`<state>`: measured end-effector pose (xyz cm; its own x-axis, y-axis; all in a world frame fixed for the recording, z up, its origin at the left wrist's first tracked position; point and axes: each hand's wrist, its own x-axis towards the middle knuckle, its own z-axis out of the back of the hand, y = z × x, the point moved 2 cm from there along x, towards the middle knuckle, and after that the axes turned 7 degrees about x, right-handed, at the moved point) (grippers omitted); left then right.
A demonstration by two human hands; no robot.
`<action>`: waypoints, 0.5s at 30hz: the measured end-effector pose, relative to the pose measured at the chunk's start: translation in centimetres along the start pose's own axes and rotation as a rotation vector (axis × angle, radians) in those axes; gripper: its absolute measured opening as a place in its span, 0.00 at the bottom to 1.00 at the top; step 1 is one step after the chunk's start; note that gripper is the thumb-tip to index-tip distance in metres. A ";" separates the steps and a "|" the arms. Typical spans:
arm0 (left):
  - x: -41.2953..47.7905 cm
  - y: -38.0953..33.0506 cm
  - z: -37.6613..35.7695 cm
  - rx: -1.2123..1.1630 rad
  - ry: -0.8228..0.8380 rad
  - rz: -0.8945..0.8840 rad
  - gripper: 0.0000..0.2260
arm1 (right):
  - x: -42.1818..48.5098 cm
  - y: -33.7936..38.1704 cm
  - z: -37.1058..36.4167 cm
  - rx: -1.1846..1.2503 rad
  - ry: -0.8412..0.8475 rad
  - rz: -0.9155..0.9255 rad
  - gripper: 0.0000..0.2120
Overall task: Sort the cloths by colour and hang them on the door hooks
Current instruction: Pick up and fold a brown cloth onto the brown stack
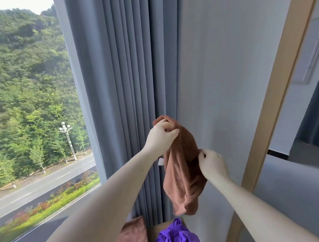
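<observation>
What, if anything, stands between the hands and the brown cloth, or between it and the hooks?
Nothing separates them: the left hand and right hand both grip the brown cloth, held up before the curtain. No hook shows in this view, so that path cannot be judged.

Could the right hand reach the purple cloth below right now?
Probably, once freed: the right hand pinches the held-up brown cloth, but nothing stands between it and the purple cloth below.
</observation>
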<state>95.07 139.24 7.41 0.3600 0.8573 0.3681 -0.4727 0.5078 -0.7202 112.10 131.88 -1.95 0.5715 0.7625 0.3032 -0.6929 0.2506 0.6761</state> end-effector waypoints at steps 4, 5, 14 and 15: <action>0.7 1.0 0.3 -0.019 0.007 0.079 0.08 | 1.6 2.0 1.7 0.445 -0.059 -0.037 0.07; 0.6 1.3 0.3 -0.042 0.007 0.101 0.07 | 2.0 2.3 2.0 0.663 -0.027 -0.149 0.06; 0.5 1.6 0.1 -0.195 0.133 0.289 0.09 | 2.3 5.6 5.2 1.558 0.329 -0.426 0.08; 0.4 1.6 0.0 -0.226 0.186 0.291 0.09 | 2.1 6.0 5.4 1.577 0.343 -0.399 0.10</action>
<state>94.48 140.36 6.40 0.3868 0.9216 0.0325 -0.3949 0.1974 -0.8973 111.54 131.80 6.34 0.3271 0.9435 -0.0525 0.6814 -0.1970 0.7049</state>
